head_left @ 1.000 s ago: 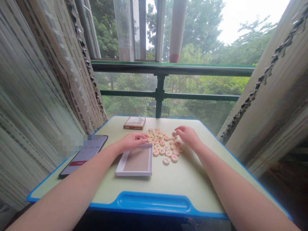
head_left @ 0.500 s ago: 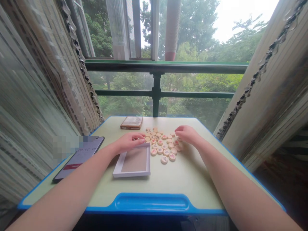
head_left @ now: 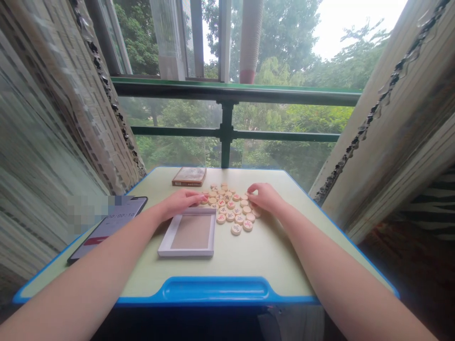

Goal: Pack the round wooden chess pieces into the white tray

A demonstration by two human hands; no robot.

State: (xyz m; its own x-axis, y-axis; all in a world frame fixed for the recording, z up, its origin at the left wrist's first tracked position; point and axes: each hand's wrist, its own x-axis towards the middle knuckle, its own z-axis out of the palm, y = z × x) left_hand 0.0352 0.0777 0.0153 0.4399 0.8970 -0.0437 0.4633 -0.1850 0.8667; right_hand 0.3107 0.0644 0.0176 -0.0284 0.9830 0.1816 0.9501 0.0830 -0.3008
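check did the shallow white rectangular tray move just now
No. The shallow white rectangular tray lies as before, on the near side of the flat brown box and right of the black phone; only the camera shifted.

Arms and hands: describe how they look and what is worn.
Left hand and right hand are bare: no gloves, rings, watch or bracelet show. Left arm and right arm are uncovered to the picture's edge; no sleeve shows.

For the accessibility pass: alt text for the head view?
A left hand and right hand touch opposite sides of a cluster of round wooden game pieces on a green table, beside a shallow white box. A phone lies far left, a brown box behind; railing and trees beyond.
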